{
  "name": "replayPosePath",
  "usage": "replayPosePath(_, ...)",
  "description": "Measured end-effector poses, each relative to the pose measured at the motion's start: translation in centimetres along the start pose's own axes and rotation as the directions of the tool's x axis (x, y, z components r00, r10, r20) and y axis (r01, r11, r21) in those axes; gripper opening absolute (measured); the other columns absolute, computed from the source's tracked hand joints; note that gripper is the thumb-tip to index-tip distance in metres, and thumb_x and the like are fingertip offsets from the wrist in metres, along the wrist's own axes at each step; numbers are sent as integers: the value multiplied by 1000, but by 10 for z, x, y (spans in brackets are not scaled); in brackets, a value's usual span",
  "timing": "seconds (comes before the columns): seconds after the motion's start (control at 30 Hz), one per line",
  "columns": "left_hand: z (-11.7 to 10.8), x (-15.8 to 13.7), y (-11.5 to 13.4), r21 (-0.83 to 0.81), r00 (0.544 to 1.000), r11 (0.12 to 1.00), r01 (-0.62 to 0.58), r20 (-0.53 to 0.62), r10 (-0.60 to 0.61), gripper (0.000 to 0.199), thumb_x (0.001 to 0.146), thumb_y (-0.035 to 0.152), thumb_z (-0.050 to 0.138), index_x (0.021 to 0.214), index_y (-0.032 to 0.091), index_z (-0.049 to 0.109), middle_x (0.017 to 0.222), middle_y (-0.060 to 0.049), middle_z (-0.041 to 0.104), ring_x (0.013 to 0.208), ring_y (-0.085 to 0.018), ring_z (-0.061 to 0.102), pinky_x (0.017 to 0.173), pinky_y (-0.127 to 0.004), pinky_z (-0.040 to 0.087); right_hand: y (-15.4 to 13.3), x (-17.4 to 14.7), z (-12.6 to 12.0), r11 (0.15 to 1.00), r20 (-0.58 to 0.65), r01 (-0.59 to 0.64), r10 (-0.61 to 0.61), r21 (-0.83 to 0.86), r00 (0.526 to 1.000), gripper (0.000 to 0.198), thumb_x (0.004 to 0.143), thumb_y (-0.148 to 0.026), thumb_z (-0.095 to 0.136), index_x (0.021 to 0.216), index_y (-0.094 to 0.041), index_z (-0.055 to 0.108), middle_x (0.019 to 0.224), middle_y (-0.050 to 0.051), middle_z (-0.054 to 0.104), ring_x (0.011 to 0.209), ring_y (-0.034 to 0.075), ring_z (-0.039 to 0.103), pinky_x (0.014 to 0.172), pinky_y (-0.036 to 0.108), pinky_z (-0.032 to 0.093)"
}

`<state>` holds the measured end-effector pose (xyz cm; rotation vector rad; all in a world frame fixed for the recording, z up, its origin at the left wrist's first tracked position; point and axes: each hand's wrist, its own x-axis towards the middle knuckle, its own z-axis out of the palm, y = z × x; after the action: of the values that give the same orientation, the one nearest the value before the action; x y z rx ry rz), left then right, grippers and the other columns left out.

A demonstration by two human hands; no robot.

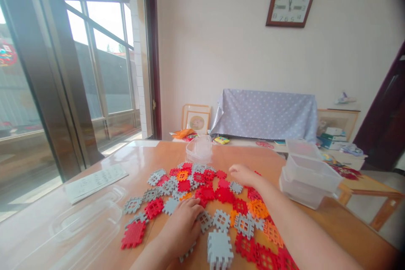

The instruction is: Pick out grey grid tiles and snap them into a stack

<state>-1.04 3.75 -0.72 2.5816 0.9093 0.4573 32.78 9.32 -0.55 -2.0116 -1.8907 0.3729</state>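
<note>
Wooden table under scattered waffle blocks

Left hand on waffle blocks, right hand perhaps touching them

Daylight pours through the tall window at left, blowing out its upper panes to white and laying pale glare across the wooden table. The far wall is evenly lit, shadows soft throughout. Wide-angle distortion bends the window frames (corners darken at right), and the near arms and edges look slightly blurred.
</note>
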Motion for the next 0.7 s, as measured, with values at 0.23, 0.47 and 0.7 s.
replayPosePath(0.23, 1, 1, -3, 16, 1000, 1000, -19, 5, 19, 39, 79, 11, 51, 111, 25, 68, 131, -5, 64, 125, -24, 54, 112, -39, 39, 9, -27, 5, 995, 94, 14, -4, -100, 996, 20, 66, -24, 73, 86, -23, 74, 88, 1, 74, 81, 20, 64, 73, 27, 43)
replayPosePath(0.47, 0, 2, -4, 6, 1000, 1000, -22, 11, 22, 37, 78, 12, 52, 109, 25, 68, 121, -5, 66, 119, -24, 57, 109, -37, 42, -1, -35, 13, 996, -81, -64, 60, -56, 995, 48, 66, -17, 71, 113, -22, 68, 122, 9, 67, 111, 25, 60, 86, 28, 41)
replayPosePath(0.7, 1, 4, -8, -22, 995, 997, -67, -80, 65, 36, 79, 12, 52, 109, 25, 69, 120, -6, 67, 122, -25, 55, 112, -37, 38, -12, -61, 2, 976, -114, -107, 130, 191, 985, 23, 75, -16, 55, 92, -21, 70, 75, -1, 70, 69, 15, 62, 60, 23, 39)
